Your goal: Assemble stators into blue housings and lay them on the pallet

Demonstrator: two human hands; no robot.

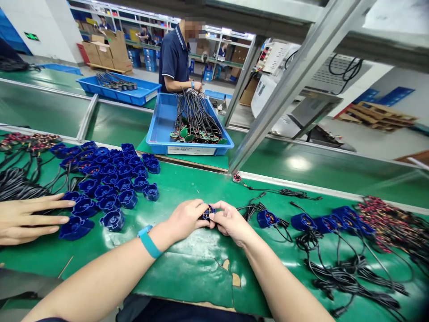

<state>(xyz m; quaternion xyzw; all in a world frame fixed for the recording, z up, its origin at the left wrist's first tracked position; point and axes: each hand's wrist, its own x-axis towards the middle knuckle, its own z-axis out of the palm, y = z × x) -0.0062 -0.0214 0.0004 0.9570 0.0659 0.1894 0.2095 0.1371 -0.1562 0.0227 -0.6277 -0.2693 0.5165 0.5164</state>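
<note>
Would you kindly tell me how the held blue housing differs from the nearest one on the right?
The left hand and right hand hold the held housing; the right housing lies untouched on the table among black cables. The held housing is mostly covered; the right housing shows plainly. Both are blue.

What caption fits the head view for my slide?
Left hand and right hand hold a dark blue part over a green bench, blue housings at left.

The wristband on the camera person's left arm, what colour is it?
The wristband is teal, shown in the head view.
</note>
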